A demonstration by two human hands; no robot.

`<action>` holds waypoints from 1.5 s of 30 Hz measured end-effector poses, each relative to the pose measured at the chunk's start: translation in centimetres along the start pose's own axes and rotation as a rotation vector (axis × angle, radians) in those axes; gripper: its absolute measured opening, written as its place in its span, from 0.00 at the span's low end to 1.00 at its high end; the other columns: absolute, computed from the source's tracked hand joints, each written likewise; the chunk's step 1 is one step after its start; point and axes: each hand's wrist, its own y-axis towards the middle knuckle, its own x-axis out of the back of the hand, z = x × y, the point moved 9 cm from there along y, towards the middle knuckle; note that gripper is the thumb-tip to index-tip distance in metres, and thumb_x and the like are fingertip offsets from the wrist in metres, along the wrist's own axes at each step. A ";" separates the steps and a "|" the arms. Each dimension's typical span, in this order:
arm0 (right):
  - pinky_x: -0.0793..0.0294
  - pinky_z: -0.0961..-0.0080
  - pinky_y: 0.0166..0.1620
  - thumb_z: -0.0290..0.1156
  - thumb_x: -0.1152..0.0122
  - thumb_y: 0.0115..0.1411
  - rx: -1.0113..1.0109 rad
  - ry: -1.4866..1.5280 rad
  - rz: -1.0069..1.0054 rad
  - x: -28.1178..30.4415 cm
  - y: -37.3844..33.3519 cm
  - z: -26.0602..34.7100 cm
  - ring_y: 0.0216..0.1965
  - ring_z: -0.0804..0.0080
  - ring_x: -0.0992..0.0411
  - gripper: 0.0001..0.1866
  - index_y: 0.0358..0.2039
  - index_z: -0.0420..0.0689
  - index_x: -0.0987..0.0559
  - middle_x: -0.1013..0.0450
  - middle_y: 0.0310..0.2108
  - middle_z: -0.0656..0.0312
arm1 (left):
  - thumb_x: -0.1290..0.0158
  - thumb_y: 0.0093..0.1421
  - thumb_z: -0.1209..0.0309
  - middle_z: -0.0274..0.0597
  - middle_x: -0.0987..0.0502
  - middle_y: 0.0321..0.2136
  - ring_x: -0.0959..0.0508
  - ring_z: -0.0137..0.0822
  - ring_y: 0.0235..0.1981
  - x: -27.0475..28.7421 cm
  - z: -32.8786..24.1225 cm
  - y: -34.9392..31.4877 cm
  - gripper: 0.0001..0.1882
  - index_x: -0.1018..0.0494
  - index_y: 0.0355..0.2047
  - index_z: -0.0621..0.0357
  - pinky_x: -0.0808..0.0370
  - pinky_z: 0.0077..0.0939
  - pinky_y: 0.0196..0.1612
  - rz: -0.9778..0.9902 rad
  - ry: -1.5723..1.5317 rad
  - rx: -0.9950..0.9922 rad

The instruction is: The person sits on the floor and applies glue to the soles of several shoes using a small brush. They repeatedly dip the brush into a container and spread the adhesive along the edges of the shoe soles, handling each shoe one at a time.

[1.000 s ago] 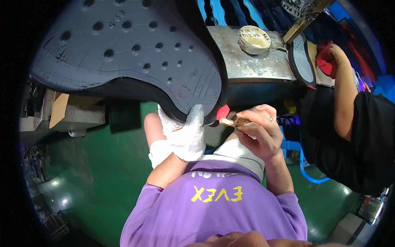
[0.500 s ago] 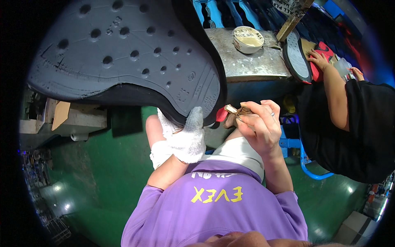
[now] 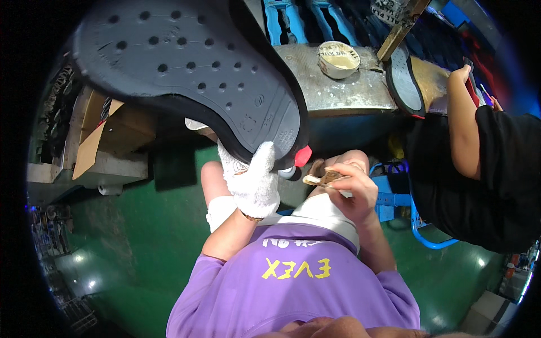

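Note:
My left hand [image 3: 255, 183], in a white knit glove, is closed on the heel end of a shoe [image 3: 208, 62]. Its dark grey sole, dotted with round holes, faces up, and a black edge runs around it. A small red tab [image 3: 303, 156] sticks out at the heel. My bare right hand [image 3: 355, 191] is lower and to the right, over my lap, apart from the shoe. Its fingers pinch a small brown tool [image 3: 324, 179] with a pale blunt end; the exact kind is unclear.
Ahead stands a worn metal bench [image 3: 349, 93] bearing a white bowl [image 3: 338, 59] of pale stuff. Another grey-soled shoe [image 3: 406, 84] leans there, beside a wooden post [image 3: 403, 34]. A co-worker in black [image 3: 473, 180] sits at right. Open cardboard box [image 3: 90, 149] at left.
My right hand has dropped away from the heel with the brown tool. The shoe has shifted and looks slightly smaller. The co-worker's hand has lifted from the bench.

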 end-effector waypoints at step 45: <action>0.24 0.79 0.42 0.23 0.32 0.60 -0.941 0.406 -0.367 -6.6 -19.2 -21.6 0.36 0.77 0.24 0.07 0.32 0.34 0.22 0.20 0.39 0.55 | 0.56 0.64 0.38 0.60 0.35 0.66 0.35 0.52 0.68 14.0 -13.3 37.5 0.45 0.38 0.68 0.63 0.38 0.40 0.69 -0.322 1.787 0.072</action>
